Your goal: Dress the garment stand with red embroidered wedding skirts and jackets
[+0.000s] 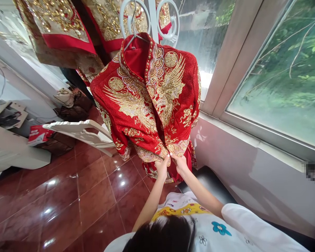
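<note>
A red jacket [136, 105] with gold embroidery hangs in front of me from a wire hanger [134, 35]. Its collar stands up, and its front edges part in the middle. My left hand [162, 168] pinches the lower hem on the left side of the front opening. On the other side of that opening, my right hand [179, 163] grips the hem's embroidered border. Both thumbs lie on top of the cloth and nearly meet; the fingers behind it are hidden. Below the hem shows a red skirt [188, 157], also with embroidery.
A white scrolled metal rack [152, 21] holds the hanger. More gold-embroidered garments [60, 21] hang at upper left. A white carved chair [81, 130] stands on red floor tiles [94, 196]. Windows [283, 77] line the right wall, above a black padded seat [212, 185].
</note>
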Tool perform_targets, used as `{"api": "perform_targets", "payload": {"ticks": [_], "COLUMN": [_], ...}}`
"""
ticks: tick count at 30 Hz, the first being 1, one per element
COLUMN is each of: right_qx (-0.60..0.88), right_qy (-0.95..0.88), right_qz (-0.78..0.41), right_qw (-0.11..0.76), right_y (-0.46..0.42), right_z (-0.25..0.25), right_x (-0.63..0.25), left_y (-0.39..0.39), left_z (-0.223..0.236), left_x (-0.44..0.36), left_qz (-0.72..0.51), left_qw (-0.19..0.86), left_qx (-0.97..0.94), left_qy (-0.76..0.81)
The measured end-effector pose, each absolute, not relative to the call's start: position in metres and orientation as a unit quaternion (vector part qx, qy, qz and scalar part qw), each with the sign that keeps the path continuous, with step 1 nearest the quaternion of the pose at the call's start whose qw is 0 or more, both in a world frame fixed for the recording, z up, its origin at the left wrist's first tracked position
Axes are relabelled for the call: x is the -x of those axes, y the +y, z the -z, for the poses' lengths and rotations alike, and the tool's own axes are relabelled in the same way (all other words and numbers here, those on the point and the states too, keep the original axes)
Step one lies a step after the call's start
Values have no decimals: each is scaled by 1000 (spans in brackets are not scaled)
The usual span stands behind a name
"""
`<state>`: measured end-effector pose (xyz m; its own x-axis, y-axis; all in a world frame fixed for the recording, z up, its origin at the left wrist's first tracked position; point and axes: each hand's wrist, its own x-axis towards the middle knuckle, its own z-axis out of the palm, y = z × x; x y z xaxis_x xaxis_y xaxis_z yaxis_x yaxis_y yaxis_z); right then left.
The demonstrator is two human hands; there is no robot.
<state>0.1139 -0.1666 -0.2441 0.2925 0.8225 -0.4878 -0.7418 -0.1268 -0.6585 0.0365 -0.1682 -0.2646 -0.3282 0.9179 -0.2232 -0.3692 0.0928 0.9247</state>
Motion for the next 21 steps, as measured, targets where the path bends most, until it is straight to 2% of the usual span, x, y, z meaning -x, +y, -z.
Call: {"api": "perform_targets", "payload": {"ticks": [7,11,14,18,19,21], "right_qx": [496,507,522,601,616,634], "right_qy": [-43,-71,-102,-226,-255,-293], "right_qz": [-581,-612,-653,-682,-671,-629], "right_qw": [644,602,539,350,325,341], "right_y": [-161,-159,-168,-187,-189,-187], "right_z": [246,249,254,257,256,252], "right_x": [-112,-116,-121,-126,-126,-126], "left_y": [-164,-163,-161,-159,-158,-157], "left_z": [264,267,268,273,274,276], "left_x": [-36,-32,-27,-21,-20,-20], "left_qz": [-604,-587,-587,-587,-584,-584], "left_qw": [520,534,536,521,520,522], "left_qx": [-294,-310,-311,-310,-309,-309], "left_qy": [527,524,520,536,541,540]}}
